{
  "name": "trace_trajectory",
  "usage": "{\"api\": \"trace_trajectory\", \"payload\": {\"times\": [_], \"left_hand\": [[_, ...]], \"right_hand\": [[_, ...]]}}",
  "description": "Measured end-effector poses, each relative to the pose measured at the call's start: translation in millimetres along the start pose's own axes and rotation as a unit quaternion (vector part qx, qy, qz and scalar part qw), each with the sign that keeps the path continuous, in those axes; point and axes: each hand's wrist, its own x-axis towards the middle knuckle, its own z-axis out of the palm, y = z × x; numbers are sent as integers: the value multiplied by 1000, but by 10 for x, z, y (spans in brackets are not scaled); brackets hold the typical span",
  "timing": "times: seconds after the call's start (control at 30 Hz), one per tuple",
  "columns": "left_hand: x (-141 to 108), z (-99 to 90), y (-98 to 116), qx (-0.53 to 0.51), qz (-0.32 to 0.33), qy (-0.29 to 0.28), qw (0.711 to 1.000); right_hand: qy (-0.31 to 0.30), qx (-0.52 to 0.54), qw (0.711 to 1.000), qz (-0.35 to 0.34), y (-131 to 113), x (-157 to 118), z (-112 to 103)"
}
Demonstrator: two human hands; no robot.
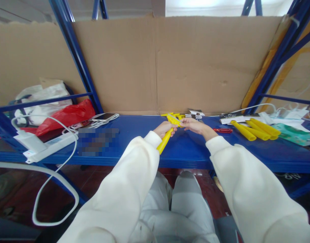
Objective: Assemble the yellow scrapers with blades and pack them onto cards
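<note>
White sleeves (119, 189) extend over the blue shelf (137, 141). The left hand (165, 129) is closed around the yellow tool (165, 141), located above the shelf's middle. The right hand (194, 125) is half curled, fingertips at the tool's head; whether it grips cannot be determined. Yellow handles (257, 130) lie on the shelf's right part.

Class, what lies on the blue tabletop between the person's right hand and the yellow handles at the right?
In the head view, a slim red object lies between the right hand and the yellow handles; its kind is unclear.
</note>
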Motion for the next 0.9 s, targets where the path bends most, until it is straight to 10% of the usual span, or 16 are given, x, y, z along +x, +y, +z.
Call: {"api": "trace_trajectory", "payload": {"times": [0.9], "left_hand": [[54,-47,-19,-3,8,5,1000]], "right_hand": [[58,37,998,13,23,22,-34]]}}
